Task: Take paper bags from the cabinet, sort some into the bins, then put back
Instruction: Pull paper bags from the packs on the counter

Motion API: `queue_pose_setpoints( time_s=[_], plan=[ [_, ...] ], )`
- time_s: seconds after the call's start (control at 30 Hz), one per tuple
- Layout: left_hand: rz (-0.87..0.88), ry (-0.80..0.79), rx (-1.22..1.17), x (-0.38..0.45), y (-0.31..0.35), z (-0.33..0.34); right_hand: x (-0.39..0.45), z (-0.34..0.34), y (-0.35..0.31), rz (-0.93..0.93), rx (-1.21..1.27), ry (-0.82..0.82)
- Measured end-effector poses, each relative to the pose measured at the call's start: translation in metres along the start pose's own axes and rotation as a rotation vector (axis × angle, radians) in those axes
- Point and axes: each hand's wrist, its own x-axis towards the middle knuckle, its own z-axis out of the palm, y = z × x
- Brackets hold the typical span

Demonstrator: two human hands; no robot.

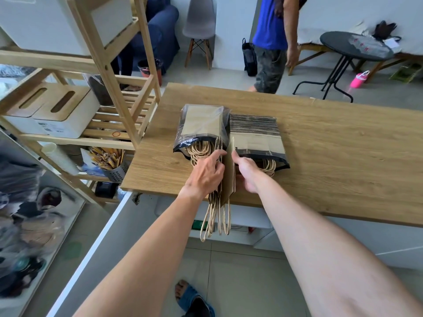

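A small stack of flat brown kraft paper bags (225,177) stands on edge at the near rim of the light oak-grain wooden tabletop (332,143), its twisted paper-cord handles (215,216) hanging over the edge towards the floor. The left hand (207,173) comes in from below with the forearm stretched out and the wrist level, fingers curled against the left face of the stack, the forefinger reaching forward along its top edge. The right hand (246,173) meets it from the other side, thumb up along the stack's right face and fingers bent round behind, so the bags are pinched between both hands.

Just beyond on the left lies a clear, crinkled plastic sleeve of brown paper bags (202,129), its open dark-edged mouth facing the person and cord loops spilling out. Touching it on the right lies a second clear sleeve of bags (257,138), the fanned bag edges at its far end showing as fine dark stripes.

Left of the table stands a pale slatted wooden shelf rack (128,106) holding white boxes with wooden slotted lids (52,110) and a perforated metal cup of pencils (113,164). Farther back stand a person in a blue shirt (271,30), a round black metal table (352,46) and a grey shell chair (200,21).
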Motion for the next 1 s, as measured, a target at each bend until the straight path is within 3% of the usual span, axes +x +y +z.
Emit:
queue_pose_setpoints(
  time_s=[0.43, 0.63, 0.73, 0.8, 0.9, 1.0],
  plan=[
    [-0.066, -0.004, 0.006, -0.003, 0.001, 0.008, -0.01, 0.004, -0.001, 0.058, 0.001, 0.124],
    [-0.109, -0.026, 0.014, -0.003, 0.007, 0.015, -0.036, 0.006, -0.02, -0.017, -0.132, 0.053],
    [-0.145, -0.053, 0.002, -0.004, 0.006, 0.016, -0.038, 0.008, -0.019, -0.158, -0.273, 0.169],
    [-0.159, -0.047, -0.007, -0.003, 0.006, 0.013, -0.038, 0.002, -0.016, -0.396, -0.436, 0.288],
    [-0.15, -0.054, -0.029, -0.001, 0.006, 0.007, -0.035, -0.011, -0.009, -0.753, -0.978, 0.227],
    [-0.138, -0.069, -0.066, -0.001, 0.001, 0.006, -0.032, -0.017, -0.014, -0.936, -1.39, 0.189]
  ],
)
